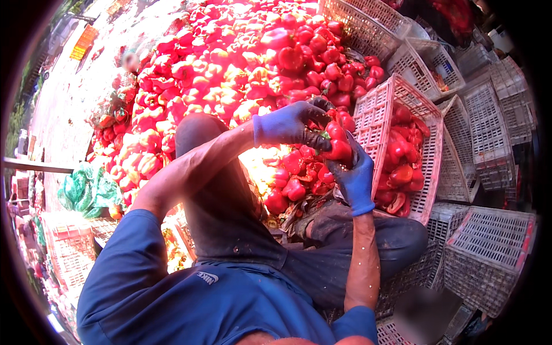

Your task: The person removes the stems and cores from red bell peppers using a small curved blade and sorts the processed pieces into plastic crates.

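Both my hands wear blue gloves with dark, soiled fingers, and they meet over a red bell pepper [339,150] with a bit of green at its stem end. My right hand [353,175] grips the pepper from the right and below. From the left, my left hand [293,123] is closed around its upper side, fingers bent near the stem; whether a small tool is also between those fingers, I cannot make out. Just right of my hands stands a pale plastic crate [428,167] with red peppers [401,152] in it.
A big heap of red peppers [190,75] spreads ahead and left, overexposed by sunlight. Stacked plastic crates [489,247] line the right side, and more crates [374,29] stand at the far end. Green netting [89,190] lies left, by another crate [69,244]. My bent knees flank the work spot.
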`<state>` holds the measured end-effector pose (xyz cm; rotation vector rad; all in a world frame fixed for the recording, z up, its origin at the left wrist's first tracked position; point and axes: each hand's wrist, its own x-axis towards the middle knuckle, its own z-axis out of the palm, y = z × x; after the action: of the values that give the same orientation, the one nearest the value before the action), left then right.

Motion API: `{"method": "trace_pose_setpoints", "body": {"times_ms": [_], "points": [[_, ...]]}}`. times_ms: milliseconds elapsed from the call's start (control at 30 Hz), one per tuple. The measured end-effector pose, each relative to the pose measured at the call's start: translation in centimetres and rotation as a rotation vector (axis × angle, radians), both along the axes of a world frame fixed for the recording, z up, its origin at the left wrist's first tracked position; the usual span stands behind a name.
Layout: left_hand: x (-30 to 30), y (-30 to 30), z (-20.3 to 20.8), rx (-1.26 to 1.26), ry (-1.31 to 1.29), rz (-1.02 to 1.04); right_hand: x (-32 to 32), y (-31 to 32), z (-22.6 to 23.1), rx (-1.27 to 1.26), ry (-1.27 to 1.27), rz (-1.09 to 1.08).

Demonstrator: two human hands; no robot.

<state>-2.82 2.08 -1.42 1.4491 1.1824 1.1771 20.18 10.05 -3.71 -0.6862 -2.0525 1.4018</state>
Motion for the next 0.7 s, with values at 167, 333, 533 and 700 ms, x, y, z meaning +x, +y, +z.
{"method": "trace_pose_setpoints", "body": {"times_ms": [167,333,533,700], "points": [[-0.2,0.0,0.5,0.182,0.226,-0.127,0.9,0.1,-0.5,-0.039,-0.049,0.061],[-0.8,-0.9,1.1,0.056,0.074,-0.203,0.8,-0.1,1.1,-0.205,-0.074,0.224],[-1.3,-2.5,1.2,-0.013,0.036,-0.271,0.8,0.0,0.6,-0.374,-0.095,0.415],[-1.7,-4.4,-0.6,-0.316,-0.343,-0.238,1.1,0.3,1.9,-0.538,-0.106,0.505]]}}
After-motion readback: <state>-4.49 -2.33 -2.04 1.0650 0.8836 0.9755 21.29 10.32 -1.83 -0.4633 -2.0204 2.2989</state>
